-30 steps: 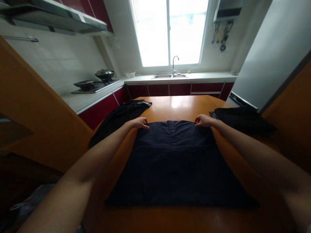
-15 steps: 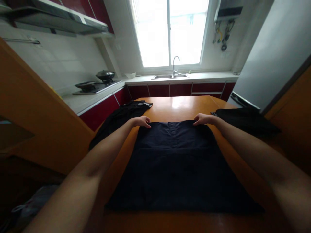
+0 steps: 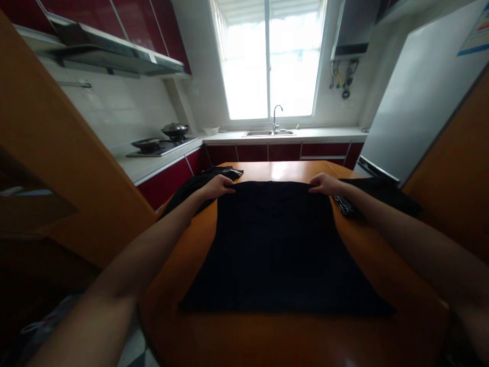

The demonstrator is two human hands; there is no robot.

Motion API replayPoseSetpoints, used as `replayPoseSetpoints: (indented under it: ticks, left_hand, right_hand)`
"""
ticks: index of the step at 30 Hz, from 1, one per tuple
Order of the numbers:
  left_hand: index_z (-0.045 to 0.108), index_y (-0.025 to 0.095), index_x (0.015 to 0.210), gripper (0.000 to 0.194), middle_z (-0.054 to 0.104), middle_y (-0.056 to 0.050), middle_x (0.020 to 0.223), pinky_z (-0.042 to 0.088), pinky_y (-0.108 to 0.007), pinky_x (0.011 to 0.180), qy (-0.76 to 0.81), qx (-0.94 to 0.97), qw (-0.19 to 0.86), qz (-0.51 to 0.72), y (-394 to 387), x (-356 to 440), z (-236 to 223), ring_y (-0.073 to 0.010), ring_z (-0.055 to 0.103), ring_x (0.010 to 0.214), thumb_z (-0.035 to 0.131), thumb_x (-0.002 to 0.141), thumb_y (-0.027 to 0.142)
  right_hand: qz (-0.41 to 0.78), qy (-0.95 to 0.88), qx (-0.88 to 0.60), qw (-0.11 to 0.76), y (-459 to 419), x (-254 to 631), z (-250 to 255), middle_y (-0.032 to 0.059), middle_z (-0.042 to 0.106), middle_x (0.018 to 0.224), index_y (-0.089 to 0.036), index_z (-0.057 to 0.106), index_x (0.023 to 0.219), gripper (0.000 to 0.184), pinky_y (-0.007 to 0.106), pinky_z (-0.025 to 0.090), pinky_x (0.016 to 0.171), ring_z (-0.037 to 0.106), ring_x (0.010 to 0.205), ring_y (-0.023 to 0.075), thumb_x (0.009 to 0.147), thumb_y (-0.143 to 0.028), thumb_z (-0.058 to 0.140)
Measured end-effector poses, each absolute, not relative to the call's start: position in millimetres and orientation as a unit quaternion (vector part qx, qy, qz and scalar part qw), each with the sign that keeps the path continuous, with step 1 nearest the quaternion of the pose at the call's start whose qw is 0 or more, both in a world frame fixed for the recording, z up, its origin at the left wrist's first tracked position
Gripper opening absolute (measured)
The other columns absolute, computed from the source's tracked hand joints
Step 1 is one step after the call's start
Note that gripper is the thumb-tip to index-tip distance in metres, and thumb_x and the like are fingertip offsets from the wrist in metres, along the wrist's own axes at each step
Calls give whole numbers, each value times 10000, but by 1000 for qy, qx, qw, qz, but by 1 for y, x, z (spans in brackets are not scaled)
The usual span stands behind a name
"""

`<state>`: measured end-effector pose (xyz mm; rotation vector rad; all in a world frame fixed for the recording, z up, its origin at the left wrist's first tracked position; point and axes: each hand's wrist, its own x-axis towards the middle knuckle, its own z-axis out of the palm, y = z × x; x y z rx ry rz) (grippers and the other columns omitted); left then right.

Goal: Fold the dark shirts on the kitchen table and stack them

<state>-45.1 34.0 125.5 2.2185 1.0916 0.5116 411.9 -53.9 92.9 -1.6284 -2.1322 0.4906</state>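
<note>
One dark cloth [image 3: 273, 244] on the table [image 3: 275, 337] is pinched at its far edge by the left hand [image 3: 217, 187] and the right hand [image 3: 324, 184]. The grip is flanked by two garments: left garment [image 3: 201, 180], right garment [image 3: 382, 192]. Tabletop is exposed beyond the grip and past both side edges.

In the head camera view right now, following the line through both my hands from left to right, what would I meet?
Black clothing on the left → left hand → dark cloth pinched at its far edge → right hand → black clothing on the right.
</note>
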Motion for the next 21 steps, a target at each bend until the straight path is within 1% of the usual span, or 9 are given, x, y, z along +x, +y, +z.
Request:
replayPoseSetpoints:
  ticks: [3,6,8,11,13,15,17,19,21]
  left_hand:
    - [776,117,857,334,675,-29,726,418,-251,602,398,864,243,192,36,-46,125,-157,555,668,779,686,403]
    - [778,132,861,319,684,-24,735,418,-247,603,430,857,219,183,44,-43,116,-160,567,677,778,676,392]
    - [773,140,808,291,678,-17,703,422,-248,610,455,848,210,173,51,-40,104,-167,581,675,797,648,382]
    - [757,162,752,267,687,-22,692,447,-245,634,504,826,195,160,60,-35,78,-187,624,704,828,605,374]
    - [755,174,773,280,714,-37,742,468,-237,658,532,811,193,149,65,-33,59,-196,653,742,834,605,383]
    - [753,174,799,314,735,-53,797,482,-228,663,552,798,201,133,70,-33,45,-199,670,764,834,613,413]
    - [752,167,825,372,745,-65,834,488,-225,649,565,790,213,110,76,-34,38,-202,675,768,837,608,458]
    - [753,159,860,443,746,-67,846,485,-224,631,572,784,228,85,84,-35,39,-199,669,760,844,591,499]
    - [755,156,872,494,738,-58,826,469,-220,604,574,779,246,54,93,-35,45,-188,650,730,854,567,533]
  right_hand:
    - [153,-756,-600,211,-54,412,92,18,678,732,-145,716,821,239,237,434,614,589,690,151,762,-377,715]
    - [125,-729,-644,197,-52,407,85,41,729,849,-152,735,924,203,235,477,667,649,777,173,774,-287,719]
    - [114,-709,-671,183,-51,401,75,65,744,945,-153,735,1004,244,246,495,721,674,847,192,779,-246,726]
    - [97,-670,-718,160,-50,396,58,132,723,1117,-141,711,1112,377,292,501,851,663,1040,260,753,-234,776]
    - [99,-639,-750,138,-49,396,49,180,700,1167,-123,709,1107,452,331,498,905,634,1125,314,699,-262,842]
    - [118,-610,-775,112,-47,398,43,203,706,1124,-109,720,1041,489,349,514,888,645,1105,341,635,-313,901]
    - [148,-583,-794,88,-42,402,40,196,720,1025,-102,722,965,506,349,539,814,678,1003,332,597,-381,929]
    - [184,-557,-807,68,-36,407,40,162,719,918,-109,711,908,518,336,547,714,690,866,288,590,-455,928]
    - [221,-537,-813,51,-29,413,42,120,700,821,-120,695,870,530,320,531,623,665,744,238,593,-514,915]
